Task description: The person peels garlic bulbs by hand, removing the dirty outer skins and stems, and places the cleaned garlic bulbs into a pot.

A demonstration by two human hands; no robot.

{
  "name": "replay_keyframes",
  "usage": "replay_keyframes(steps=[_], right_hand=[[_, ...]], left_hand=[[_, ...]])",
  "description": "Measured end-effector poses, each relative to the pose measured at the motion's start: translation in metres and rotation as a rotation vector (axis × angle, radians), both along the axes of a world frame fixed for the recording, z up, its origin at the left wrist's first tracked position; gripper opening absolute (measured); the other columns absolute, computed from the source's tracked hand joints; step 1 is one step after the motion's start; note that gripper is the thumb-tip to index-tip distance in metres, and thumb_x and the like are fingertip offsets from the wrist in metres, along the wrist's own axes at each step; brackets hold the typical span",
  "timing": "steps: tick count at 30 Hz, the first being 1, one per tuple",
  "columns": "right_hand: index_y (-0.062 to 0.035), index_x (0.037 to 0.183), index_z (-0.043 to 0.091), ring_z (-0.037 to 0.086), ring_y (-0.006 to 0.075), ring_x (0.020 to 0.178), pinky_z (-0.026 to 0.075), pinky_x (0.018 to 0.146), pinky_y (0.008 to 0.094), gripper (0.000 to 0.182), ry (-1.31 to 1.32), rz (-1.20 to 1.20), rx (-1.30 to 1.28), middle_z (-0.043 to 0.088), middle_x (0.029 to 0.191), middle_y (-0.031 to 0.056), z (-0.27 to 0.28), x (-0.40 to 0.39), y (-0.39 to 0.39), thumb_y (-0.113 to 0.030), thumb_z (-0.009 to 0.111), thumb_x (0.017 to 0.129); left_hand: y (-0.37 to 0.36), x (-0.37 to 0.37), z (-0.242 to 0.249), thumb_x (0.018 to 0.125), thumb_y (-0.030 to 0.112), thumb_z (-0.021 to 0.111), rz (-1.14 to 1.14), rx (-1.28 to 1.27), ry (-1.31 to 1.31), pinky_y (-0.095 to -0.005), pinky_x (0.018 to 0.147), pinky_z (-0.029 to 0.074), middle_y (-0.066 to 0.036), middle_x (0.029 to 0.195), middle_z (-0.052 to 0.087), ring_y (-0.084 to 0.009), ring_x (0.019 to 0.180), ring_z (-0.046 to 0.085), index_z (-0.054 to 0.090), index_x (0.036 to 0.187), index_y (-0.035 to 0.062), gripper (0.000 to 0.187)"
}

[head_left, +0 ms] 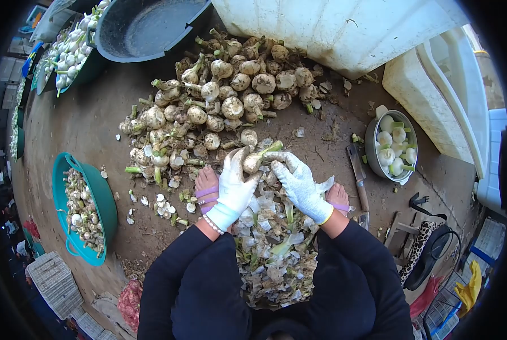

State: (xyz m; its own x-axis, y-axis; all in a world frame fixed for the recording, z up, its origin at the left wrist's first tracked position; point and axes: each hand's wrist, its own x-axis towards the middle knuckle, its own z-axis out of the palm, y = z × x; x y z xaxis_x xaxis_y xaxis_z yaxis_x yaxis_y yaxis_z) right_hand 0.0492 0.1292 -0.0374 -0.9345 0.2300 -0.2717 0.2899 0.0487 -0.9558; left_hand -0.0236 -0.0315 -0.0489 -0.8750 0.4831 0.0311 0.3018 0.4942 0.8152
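My left hand, in a white glove, is closed round a dirty garlic bulb with a short green stem. My right hand, gloved as well, pinches at the stem end on the bulb's right side. Both hands are above the ground between my feet, at the near edge of a large pile of unpeeled bulbs. Peeled skins and leaves lie in a heap between my legs. A knife rests on the ground right of my right hand, out of my grip.
A metal pot with clean white bulbs stands at the right. The teal basket on the left holds small bulbs. Beyond the pile are a dark tub and white containers. A stool-like item with leopard print lies at lower right.
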Motion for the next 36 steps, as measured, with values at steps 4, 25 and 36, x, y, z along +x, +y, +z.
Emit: replay_keyframes(steps=[4, 25, 36], right_hand=[[-0.0037, 0.115, 0.061, 0.064, 0.0271, 0.095, 0.049, 0.084, 0.0355, 0.025, -0.061, -0.1, -0.202, 0.065, 0.107, 0.0152, 0.019, -0.003, -0.004, -0.016, 0.054, 0.094], [-0.0052, 0.107, 0.065, 0.061, 0.029, 0.097, 0.047, 0.088, 0.0378, 0.023, 0.018, 0.052, -0.011, 0.065, 0.104, 0.0131, 0.006, 0.007, 0.004, -0.01, 0.054, 0.088], [-0.0017, 0.123, 0.051, 0.06, 0.0054, 0.077, 0.048, 0.061, 0.0184, 0.036, -0.208, -0.08, -0.416, 0.062, 0.101, 0.004, 0.001, -0.005, -0.001, -0.025, 0.057, 0.097]], left_hand=[[0.002, 0.0, 0.004, 0.068, 0.004, 0.076, 0.017, -0.02, -0.011, -0.0361, 0.095, 0.045, -0.016, 0.119, 0.052, -0.0315, 0.109, 0.055, 0.053, 0.122, 0.0006, 0.059], [-0.001, 0.002, 0.0, 0.069, 0.005, 0.077, 0.046, 0.0, -0.084, -0.0325, 0.088, 0.048, -0.013, 0.108, 0.058, -0.025, 0.1, 0.06, 0.054, 0.119, -0.0021, 0.055], [-0.001, -0.002, 0.014, 0.068, 0.01, 0.075, -0.112, -0.1, 0.211, -0.041, 0.088, 0.048, -0.019, 0.119, 0.051, -0.0377, 0.105, 0.056, 0.052, 0.124, 0.005, 0.061]])
